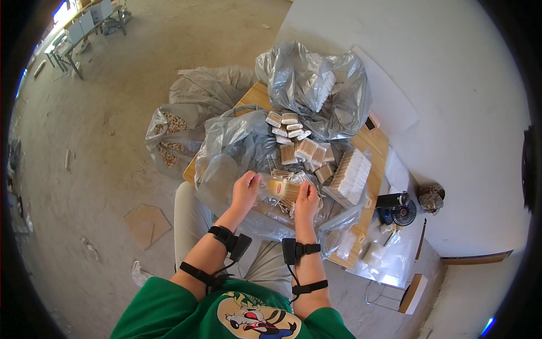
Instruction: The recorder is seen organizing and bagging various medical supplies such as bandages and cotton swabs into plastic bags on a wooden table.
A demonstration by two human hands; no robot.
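Note:
Between my two hands is a clear packet of cotton swabs (pixel 284 190) with wooden sticks and a yellow and red label. My left hand (pixel 246 190) is closed on the clear plastic at its left end. At the other end, my right hand (pixel 307 198) pinches the packet's right side. Loose cotton swabs (pixel 317 194) lie beneath on a grey plastic bag (pixel 221 148) spread over the wooden table (pixel 370 189). Just beyond the hands, several bundled swab packs (pixel 307 149) are heaped. A stack of white-ended packs (pixel 351 176) stands to their right.
A large grey bag (pixel 316 79) sits at the table's far end. Another open bag (pixel 169 135) at the left contains many small pale and brown pieces. To the right are a small black fan (pixel 403 213) and clear plastic sheets (pixel 379 261). Flattened cardboard (pixel 148 225) lies on the floor.

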